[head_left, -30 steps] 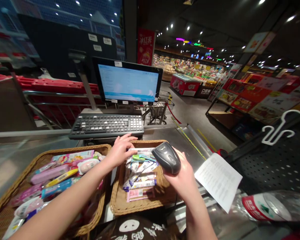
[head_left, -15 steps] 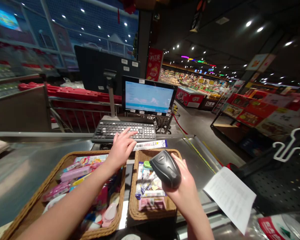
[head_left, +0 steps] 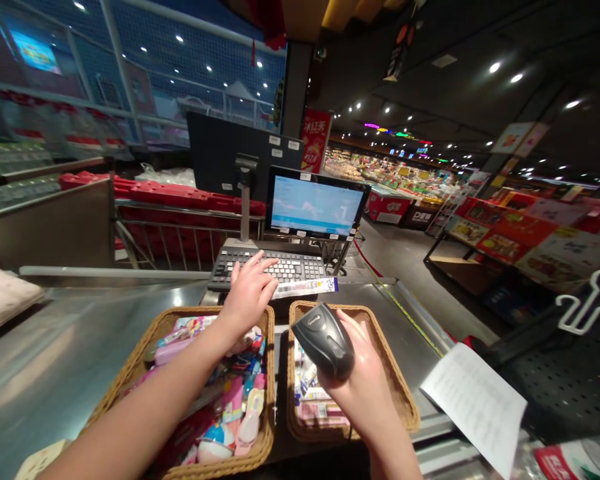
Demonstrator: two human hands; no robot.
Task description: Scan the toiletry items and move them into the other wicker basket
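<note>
Left basket beside right basket, keyboard behind.

A metal tabletop carries a left wicker basket and a right wicker basket, just apart; a keyboard sits at its far edge, a pale padded item (partly out of view) leftward.
</note>
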